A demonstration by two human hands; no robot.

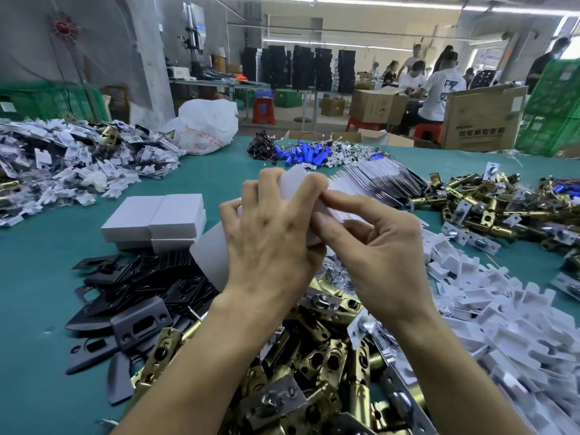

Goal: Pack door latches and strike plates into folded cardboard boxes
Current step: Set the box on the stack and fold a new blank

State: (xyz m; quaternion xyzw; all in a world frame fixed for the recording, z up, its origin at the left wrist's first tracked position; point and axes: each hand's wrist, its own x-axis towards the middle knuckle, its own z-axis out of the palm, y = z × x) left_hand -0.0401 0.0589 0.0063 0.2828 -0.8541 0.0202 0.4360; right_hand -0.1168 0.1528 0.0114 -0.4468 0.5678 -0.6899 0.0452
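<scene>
My left hand grips a white carton, fingers curled over its top edge and knuckles toward me. I hold it above the table, over the near heap. My right hand meets it from the right, thumb and forefinger pinching the carton's flap, the other fingers loosely bent beneath. I cannot tell whether anything is inside the carton.

Under my wrists lies a heap of brass latches. Just left of it, black strike plates spread across the green table. Behind the plates, closed white boxes sit stacked, touching one another. White inserts are piled at my right. Past my hands, flat cartons fan out in a row, with blue batteries beyond them.
</scene>
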